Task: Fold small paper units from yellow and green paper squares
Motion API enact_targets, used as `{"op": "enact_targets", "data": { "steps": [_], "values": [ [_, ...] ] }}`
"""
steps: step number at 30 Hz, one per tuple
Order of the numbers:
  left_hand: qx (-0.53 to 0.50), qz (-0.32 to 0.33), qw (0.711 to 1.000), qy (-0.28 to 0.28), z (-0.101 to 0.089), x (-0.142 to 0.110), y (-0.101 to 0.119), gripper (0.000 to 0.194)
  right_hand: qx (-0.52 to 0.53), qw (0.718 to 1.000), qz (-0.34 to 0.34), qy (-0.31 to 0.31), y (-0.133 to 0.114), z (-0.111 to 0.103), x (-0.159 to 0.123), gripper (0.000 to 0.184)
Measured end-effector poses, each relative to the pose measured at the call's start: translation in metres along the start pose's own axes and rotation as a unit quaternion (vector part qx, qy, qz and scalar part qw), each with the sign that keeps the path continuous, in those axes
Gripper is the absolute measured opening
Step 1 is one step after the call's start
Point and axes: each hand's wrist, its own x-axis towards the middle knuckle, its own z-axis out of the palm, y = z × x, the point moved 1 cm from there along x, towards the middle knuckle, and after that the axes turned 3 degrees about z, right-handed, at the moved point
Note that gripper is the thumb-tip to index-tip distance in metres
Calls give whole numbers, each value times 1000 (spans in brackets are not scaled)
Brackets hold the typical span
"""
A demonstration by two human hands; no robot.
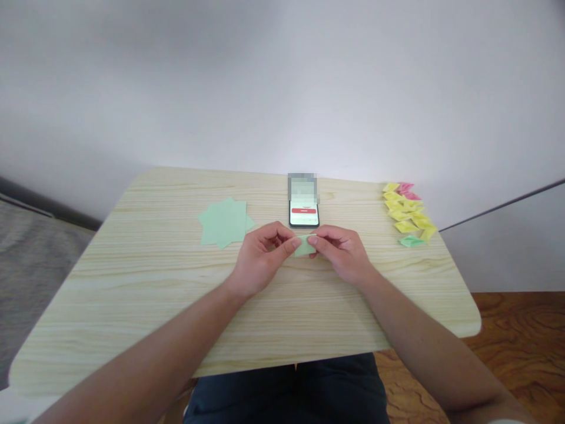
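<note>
Green paper (303,247) is pinched by both hands (260,259) (346,252), thumbs (289,246) nearly meeting.

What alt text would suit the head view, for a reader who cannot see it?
A person's left hand and right hand hold a small light-green paper piece over a pale wood-grain table. Beyond them is a lit, dark-edged rectangular phone; flat light-green paper squares lie at left, and folded yellow, pink and green paper shapes at right.
</note>
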Motion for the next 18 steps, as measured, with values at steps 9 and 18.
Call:
{"op": "enact_targets", "data": {
  "steps": [9, 18],
  "values": [
    [119, 35, 991, -56, 2, -2, 3, 29, 62, 998, 13, 16, -1, -2, 7, 26],
    [148, 11, 988, -41, 5, -3, 3, 29, 62, 997, 21, 31, 3, 0, 6, 27]
  ]
}}
